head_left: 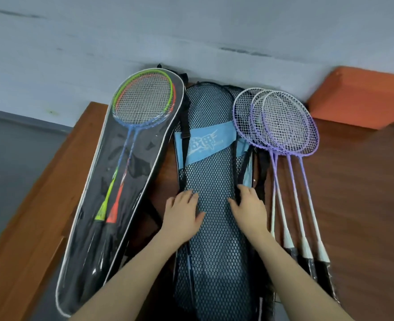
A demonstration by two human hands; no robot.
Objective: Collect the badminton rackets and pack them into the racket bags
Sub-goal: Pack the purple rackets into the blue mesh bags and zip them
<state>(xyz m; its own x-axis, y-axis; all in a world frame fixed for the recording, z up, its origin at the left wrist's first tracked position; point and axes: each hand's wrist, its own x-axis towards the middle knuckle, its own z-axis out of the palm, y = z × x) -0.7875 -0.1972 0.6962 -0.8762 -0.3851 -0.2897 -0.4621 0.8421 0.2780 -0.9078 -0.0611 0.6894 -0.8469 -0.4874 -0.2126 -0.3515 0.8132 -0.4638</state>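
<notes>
Both hands are lying on the dark mesh racket bag with the pale blue band (211,181), which is stretching from the upper middle of the frame down to the bottom edge on the brown wooden table (358,193). The left hand (183,214) is resting flat on the bag's left edge, fingers straight and spread, gripping nothing. The right hand (249,208) is pressing on the bag's right edge, fingers extended over the black trim; whether a fingertip is hooking that trim I cannot tell.

In the left half of the frame, the clear-fronted black racket case with white piping (112,205) is lying at a slant, and it is already holding the green-framed racket (142,98) and the orange-framed racket (173,96) (their heads are overlapping near the case's top).

To the right of the mesh bag, three purple-and-white rackets (288,126) are lying loose on the table, heads overlapping and shafts fanning toward the lower right. An orange block (358,93) is sitting at the upper right against the grey wall (191,31).
</notes>
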